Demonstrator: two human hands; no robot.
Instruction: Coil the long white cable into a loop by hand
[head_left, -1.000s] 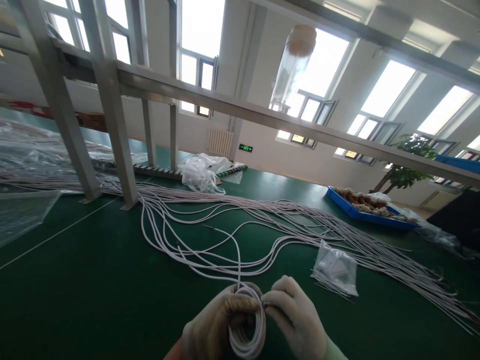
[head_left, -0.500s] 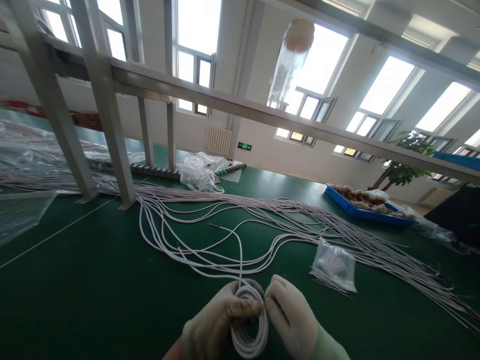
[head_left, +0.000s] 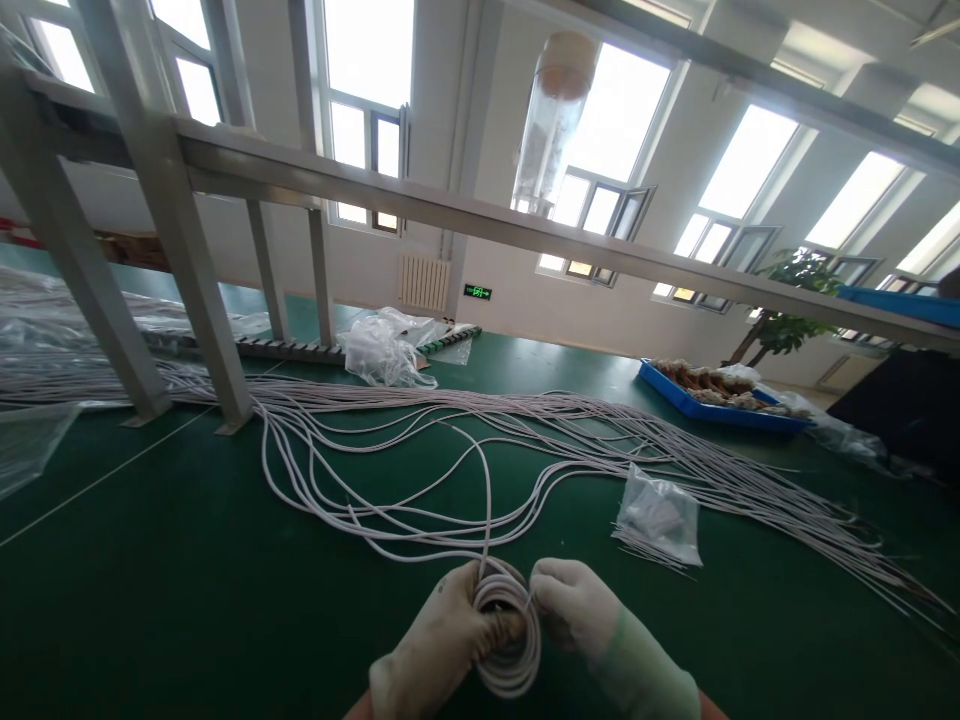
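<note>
A small coil of whitish cable (head_left: 514,682) hangs over the green table, close to me. My gloved left hand (head_left: 439,635) is closed around its left side, with the thumb through the loop. Against the coil's upper right edge, my gloved right hand (head_left: 576,605) has its fingers pinched together. What sits between those fingertips is too small to make out; a short thin pale strand shows beside them. From the top of the coil a loose cable end (head_left: 487,480) rises and curves left.
A long bundle of cables (head_left: 525,400) runs across the green table (head_left: 187,600). To the right lie a clear plastic bag (head_left: 660,515) and thin white strips (head_left: 649,553). Farther back are crumpled plastic (head_left: 386,350), a blue tray (head_left: 712,408) and a metal shelf frame (head_left: 187,260).
My right hand has turned slightly at the coil's edge, its wrist swinging outward. The coil has shifted a little to the right. The camera view has moved slightly.
</note>
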